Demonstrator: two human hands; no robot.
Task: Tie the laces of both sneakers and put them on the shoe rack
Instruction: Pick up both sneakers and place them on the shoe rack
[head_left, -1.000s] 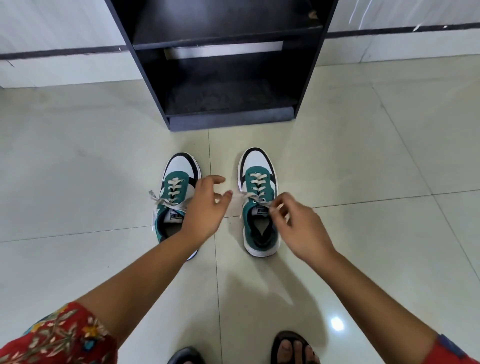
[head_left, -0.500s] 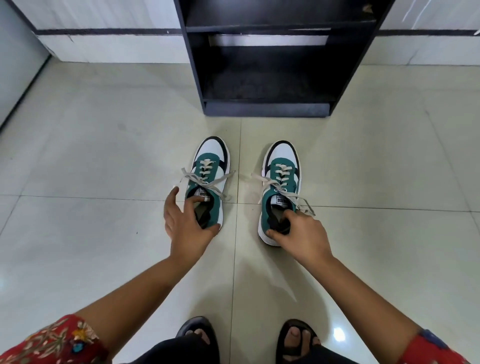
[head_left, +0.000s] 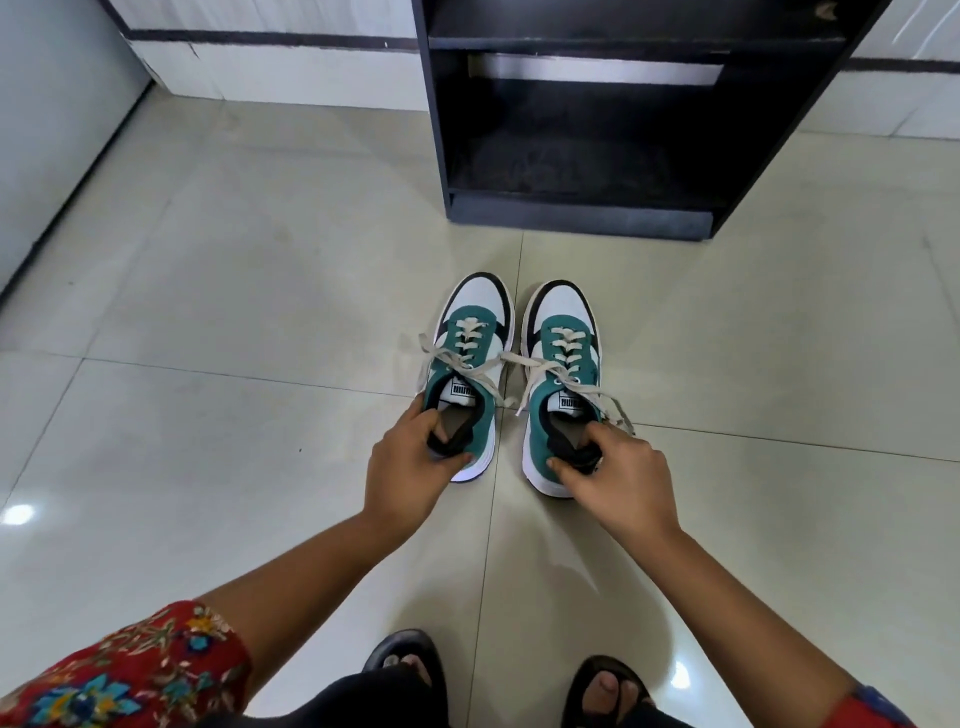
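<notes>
Fingers of the left hand (head_left: 410, 470) hook inside the heel opening of the left sneaker (head_left: 467, 374), thumb pressed on its outer heel; the right hand (head_left: 618, 478) pinches the collar of the right sneaker (head_left: 561, 384) the same way. Both shoes sit side by side on the pale tiled floor (head_left: 234, 415), toes toward the black shoe rack (head_left: 582, 213) just ahead, their laces (head_left: 457, 358) tied in bows. Both forearms reach forward and down, a red floral sleeve (head_left: 130, 670) showing. Sandalled feet (head_left: 608, 691) stand below.
</notes>
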